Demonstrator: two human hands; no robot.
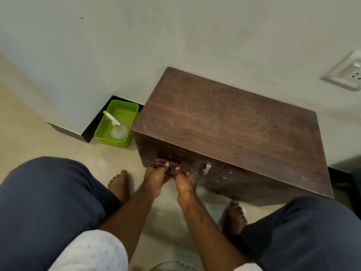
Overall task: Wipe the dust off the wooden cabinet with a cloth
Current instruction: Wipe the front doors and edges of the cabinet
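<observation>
Both hands, left hand (156,174) and right hand (185,181), pinch the checked cloth (172,167) against the wooden cabinet (234,122) front, beside its handle (207,168).

Dim, even indoor light with a greenish-grey cast; the wall (136,45) darkens toward the corners. Soft glare shows on the floor (162,216) tiles. Wide-angle bending curves the edges, and detail is slightly soft throughout.
</observation>
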